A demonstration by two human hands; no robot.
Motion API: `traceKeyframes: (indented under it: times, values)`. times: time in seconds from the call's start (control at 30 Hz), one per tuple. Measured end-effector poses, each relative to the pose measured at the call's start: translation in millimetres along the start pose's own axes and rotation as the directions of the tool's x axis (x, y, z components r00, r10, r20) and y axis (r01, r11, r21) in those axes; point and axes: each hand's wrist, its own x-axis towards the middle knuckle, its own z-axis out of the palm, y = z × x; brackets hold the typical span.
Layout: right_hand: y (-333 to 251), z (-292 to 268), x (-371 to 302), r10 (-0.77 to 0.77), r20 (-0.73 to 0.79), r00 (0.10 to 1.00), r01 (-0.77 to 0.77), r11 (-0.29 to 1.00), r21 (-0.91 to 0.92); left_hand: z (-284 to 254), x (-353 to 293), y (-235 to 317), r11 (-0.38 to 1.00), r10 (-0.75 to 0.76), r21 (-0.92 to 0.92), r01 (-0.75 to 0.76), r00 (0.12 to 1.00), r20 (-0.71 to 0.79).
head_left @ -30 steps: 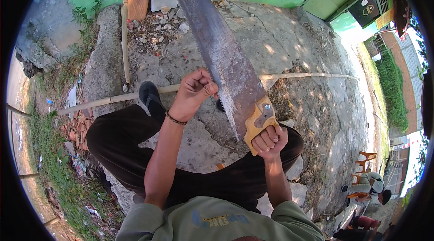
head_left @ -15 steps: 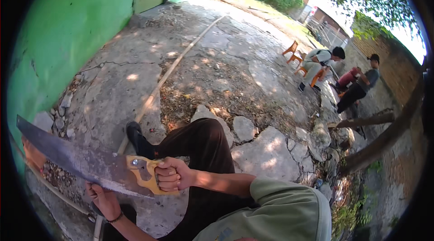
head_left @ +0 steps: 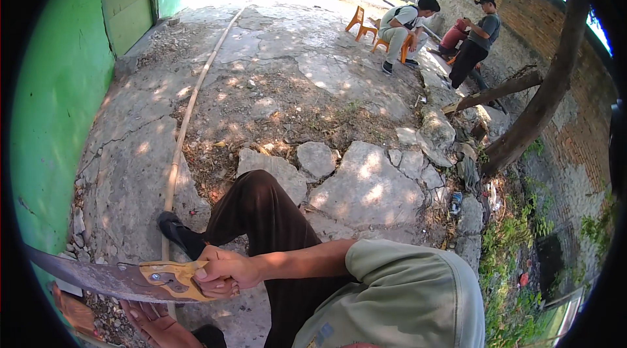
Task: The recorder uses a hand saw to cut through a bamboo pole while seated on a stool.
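My right hand (head_left: 225, 272) is wrapped round the yellow handle (head_left: 171, 281) of a handsaw, held across the front of my body. The broad grey blade (head_left: 91, 277) of the saw points left, toward the green wall. Just below the blade, near the handle, is my left hand (head_left: 155, 326) with its fingers stretched out; whether they touch the blade I cannot tell. A long bamboo pole (head_left: 175, 168) lies on the ground and runs away from me, passing behind the saw. My dark shoe (head_left: 181, 233) is right against the pole.
Broken concrete slabs (head_left: 366, 185) and rubble cover the ground ahead. A green wall (head_left: 55, 119) stands at left. A leaning tree trunk (head_left: 542, 96) and a cut log (head_left: 493, 92) are at right. Farther off, several people, one a seated person (head_left: 401, 28), are by orange chairs (head_left: 356, 18).
My view has tilted up and turned right. The saw now lies lower and flatter in the picture, and my left hand's fingers have gone from curled at the blade's edge to stretched out below it.
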Motion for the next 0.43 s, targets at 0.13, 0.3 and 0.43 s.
traceKeyframes:
  times: [0.13,0.3,0.43]
  values:
    - [-17,20,-2,-0.029,-0.141,0.99,-0.013,0.958,-0.287,15,-24,30,0.994,-0.102,0.079,0.08,0.938,0.332]
    - [-8,19,-1,-0.005,-0.174,0.985,-0.093,0.831,-0.549,8,-25,30,0.985,-0.165,0.002,0.17,0.955,0.245]
    - [12,3,12,0.222,-0.144,0.964,-0.235,0.968,-0.085,-50,-9,27,0.946,-0.285,-0.132,0.297,0.953,0.101]
